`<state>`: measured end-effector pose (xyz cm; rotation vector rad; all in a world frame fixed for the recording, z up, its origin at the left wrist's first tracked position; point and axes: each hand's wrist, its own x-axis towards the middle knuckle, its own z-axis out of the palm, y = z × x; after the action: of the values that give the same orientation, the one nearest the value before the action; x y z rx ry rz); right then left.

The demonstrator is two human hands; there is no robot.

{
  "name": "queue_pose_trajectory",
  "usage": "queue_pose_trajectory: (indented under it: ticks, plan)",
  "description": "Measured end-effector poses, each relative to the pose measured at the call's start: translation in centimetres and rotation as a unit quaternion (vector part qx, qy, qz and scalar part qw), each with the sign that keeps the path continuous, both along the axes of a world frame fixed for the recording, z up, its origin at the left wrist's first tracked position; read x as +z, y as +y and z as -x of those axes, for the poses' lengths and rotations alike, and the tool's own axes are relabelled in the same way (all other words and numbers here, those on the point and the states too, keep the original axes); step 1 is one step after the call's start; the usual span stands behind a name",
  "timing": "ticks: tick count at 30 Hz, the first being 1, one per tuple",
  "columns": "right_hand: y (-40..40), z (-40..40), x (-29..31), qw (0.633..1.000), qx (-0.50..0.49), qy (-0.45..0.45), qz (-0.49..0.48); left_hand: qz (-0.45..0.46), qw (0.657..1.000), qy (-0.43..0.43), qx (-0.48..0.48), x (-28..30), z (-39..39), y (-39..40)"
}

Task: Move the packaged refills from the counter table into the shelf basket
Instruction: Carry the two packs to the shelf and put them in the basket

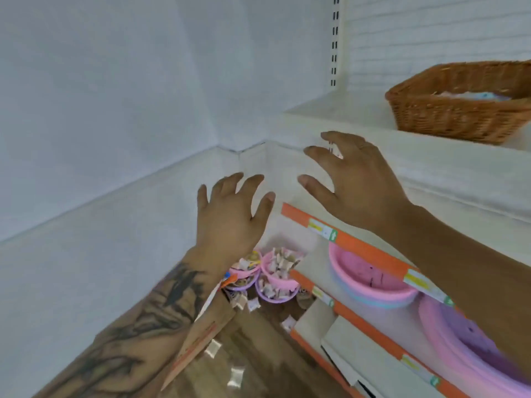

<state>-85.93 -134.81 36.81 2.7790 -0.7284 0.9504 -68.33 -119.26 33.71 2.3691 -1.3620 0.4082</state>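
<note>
A brown wicker basket (pixel 457 116) stands on the white shelf (pixel 416 156) at the upper right, with pale packets (pixel 474 96) showing inside it. My right hand (pixel 356 185) hovers in front of the shelf edge, below and left of the basket, fingers spread and empty. My left hand (pixel 230 216) is raised lower and to the left, fingers spread, holding nothing. The counter table is out of view.
White walls meet in a corner at the left. Lower shelves with orange price strips (pixel 353 245) carry stacked pink basins (pixel 370 280). Small pink and purple baskets (pixel 275 277) of packets sit on the wooden floor beside a cardboard box (pixel 201 337).
</note>
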Motion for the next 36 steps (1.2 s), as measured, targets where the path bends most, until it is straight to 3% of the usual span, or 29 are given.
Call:
queue_pose_trajectory:
  ticks: [4,13,19,36]
  plan:
    - [5.7,-4.2,-2.8,0.990,0.097,0.031,-0.101,-0.047,0.994,-0.003,0.094,-1.3,-0.8,9.2]
    - [16.7,-7.6,-4.8,0.956,0.207,0.104,-0.178,-0.079,0.969,0.050,0.230,-5.9,-1.6,23.8]
    - [26.1,-12.2,-5.6,0.940,0.253,0.135,-0.186,-0.044,0.955,0.084,0.280,-7.0,-2.1,33.5]
    - [62.5,-27.1,-8.7,0.875,0.386,0.225,-0.184,0.020,0.901,0.131,0.412,-9.6,-10.7,68.6]
